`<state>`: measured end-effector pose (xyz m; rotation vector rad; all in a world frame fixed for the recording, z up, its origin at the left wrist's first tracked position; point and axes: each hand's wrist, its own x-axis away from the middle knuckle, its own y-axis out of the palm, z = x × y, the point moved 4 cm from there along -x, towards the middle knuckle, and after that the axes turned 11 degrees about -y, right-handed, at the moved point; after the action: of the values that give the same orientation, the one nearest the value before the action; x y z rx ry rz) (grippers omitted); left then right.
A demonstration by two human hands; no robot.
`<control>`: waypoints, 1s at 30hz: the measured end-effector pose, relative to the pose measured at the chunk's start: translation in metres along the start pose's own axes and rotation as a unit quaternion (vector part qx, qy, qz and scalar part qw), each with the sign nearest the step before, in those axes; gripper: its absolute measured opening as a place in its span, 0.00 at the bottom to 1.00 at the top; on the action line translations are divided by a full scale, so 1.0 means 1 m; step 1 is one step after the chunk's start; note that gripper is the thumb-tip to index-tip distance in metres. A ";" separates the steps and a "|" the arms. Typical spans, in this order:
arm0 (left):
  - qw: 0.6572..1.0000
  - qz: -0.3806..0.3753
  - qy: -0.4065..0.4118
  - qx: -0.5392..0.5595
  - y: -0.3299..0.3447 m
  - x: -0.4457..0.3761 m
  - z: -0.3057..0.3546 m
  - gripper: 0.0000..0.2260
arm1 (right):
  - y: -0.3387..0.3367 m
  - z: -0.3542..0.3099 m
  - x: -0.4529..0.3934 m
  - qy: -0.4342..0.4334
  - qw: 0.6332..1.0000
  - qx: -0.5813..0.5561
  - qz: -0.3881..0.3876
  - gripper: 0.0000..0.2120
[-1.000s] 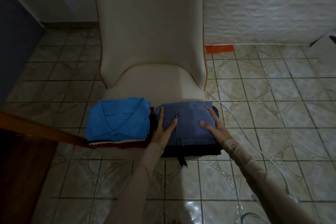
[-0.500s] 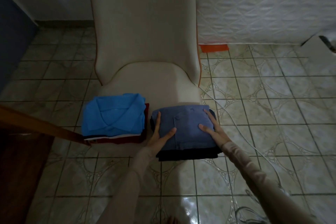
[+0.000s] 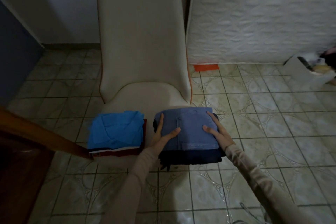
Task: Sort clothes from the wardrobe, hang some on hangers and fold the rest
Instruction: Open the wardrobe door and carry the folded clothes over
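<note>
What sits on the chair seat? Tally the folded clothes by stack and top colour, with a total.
Stack topped by the bright blue polo shirt: 1
Stack topped by the folded denim jeans, with both hands on it: 1
Total stacks: 2

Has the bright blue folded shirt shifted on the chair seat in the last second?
No. The bright blue shirt sits at the same spot on the chair seat, left of the denim stack; only the camera moved.

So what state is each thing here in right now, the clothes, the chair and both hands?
Denim garment: folded, top of the right stack.
Dark garments: folded beneath it.
Blue shirt: folded, top of the left stack.
Chair: upright, both stacks on its seat.
Left hand: flat on the denim.
Right hand: flat on the denim.
</note>
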<state>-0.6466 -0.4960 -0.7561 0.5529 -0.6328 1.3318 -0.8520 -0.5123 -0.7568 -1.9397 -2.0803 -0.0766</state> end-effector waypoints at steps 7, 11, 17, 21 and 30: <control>0.996 0.032 0.088 -0.015 0.008 0.061 0.118 0.36 | -0.035 -0.133 -0.001 -0.094 0.995 0.004 0.020 0.24; 0.986 0.053 0.159 0.026 0.001 0.114 0.200 0.32 | -0.045 -0.231 -0.004 -0.162 0.987 0.009 0.021 0.27; 0.965 0.105 0.242 0.000 -0.020 0.201 0.306 0.31 | -0.046 -0.369 0.006 -0.250 0.968 0.011 0.016 0.27; 0.943 0.140 0.302 -0.001 -0.036 0.270 0.361 0.30 | -0.044 -0.454 0.026 -0.310 0.951 0.020 0.007 0.28; 0.914 0.197 0.355 -0.025 -0.073 0.402 0.421 0.32 | -0.018 -0.579 0.091 -0.379 0.925 0.031 -0.001 0.27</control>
<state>-0.5702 -0.5159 -0.1747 -0.1357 -0.1693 1.7554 -0.7710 -0.5631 -0.1786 -2.1352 -2.4681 0.8606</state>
